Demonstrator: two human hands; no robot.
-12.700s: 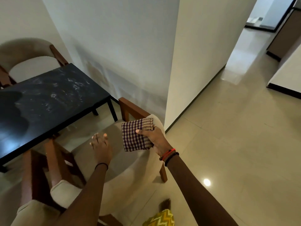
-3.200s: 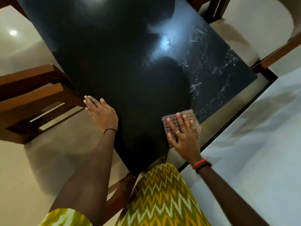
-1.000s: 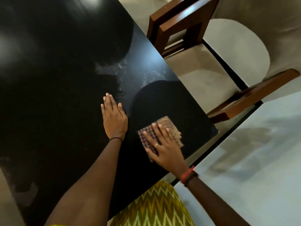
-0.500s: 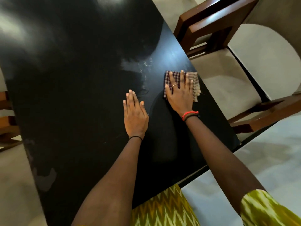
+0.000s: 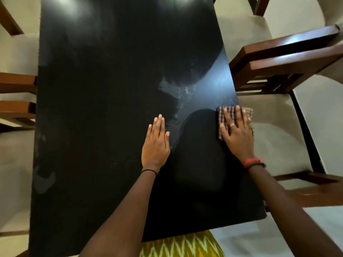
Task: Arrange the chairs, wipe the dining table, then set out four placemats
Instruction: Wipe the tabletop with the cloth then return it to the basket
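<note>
A glossy black dining table [image 5: 104, 112] fills the middle of the view, with whitish smears near its right side. My right hand [image 5: 236, 134] lies flat on a folded checked cloth [image 5: 225, 113] at the table's right edge; part of the cloth hangs over that edge. My left hand [image 5: 156, 143] rests flat on the tabletop with its fingers together, to the left of the cloth, holding nothing. Wooden chairs with cream seats stand on the right [image 5: 282, 60] and on the left [image 5: 16, 84]. No placemats are in view.
A cream chair seat [image 5: 274, 130] sits right under the table's right edge, beside my right hand. Another chair [image 5: 259, 8] shows at the top right. My yellow zigzag garment [image 5: 181, 245] touches the near table edge. Pale tiled floor lies at the lower right.
My right hand has slid the cloth rightward to the table's right edge. My left hand has stayed flat on the table. The view has swung so the table runs straight ahead.
</note>
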